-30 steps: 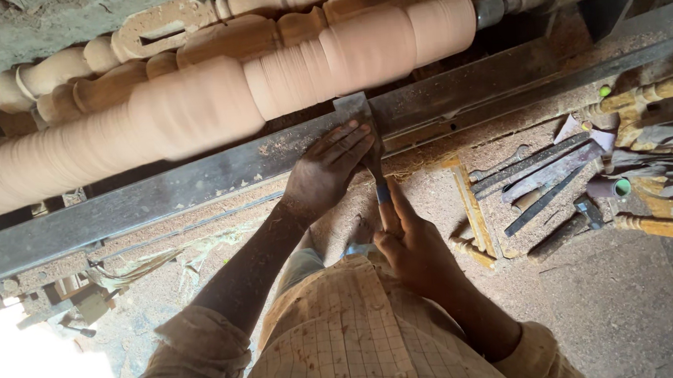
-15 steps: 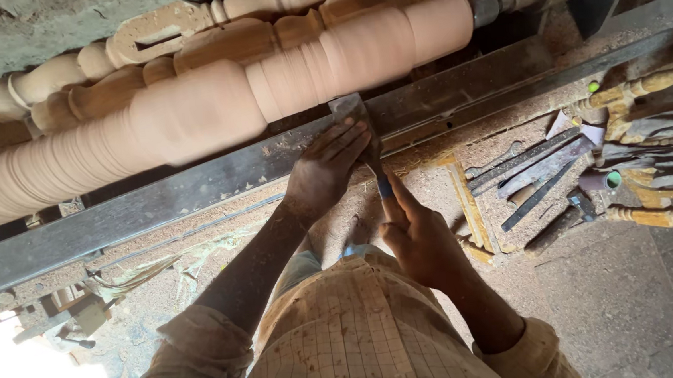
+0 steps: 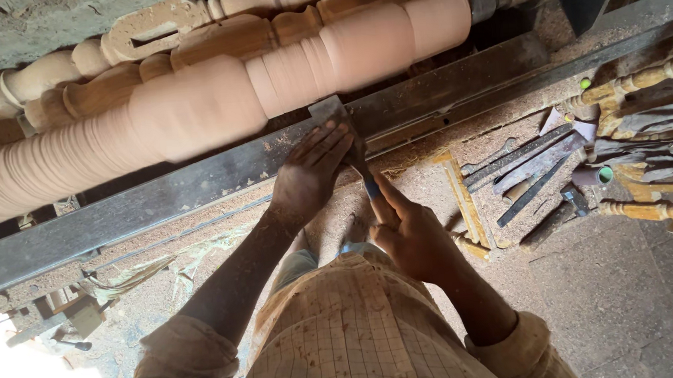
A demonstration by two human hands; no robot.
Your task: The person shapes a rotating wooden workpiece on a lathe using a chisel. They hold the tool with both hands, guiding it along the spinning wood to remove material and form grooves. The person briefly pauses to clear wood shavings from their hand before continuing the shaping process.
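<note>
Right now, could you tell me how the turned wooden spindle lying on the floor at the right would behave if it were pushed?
The turned wooden spindle is round in section, so it would probably roll. It looks rigid solid wood, unlikely to flex. Its slim beaded necks may chip if knocked against the metal tools.

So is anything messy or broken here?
Nothing looks broken. Sawdust and shavings cover the floor below the rail, and loose metal tools lie scattered to the right. Both hands, left and right, hold a chisel against the blurred wood.

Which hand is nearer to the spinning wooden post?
Left. The left hand lies on the flat tool at the metal rail, just below the wooden post. The right hand holds the tool's handle farther back.
</note>
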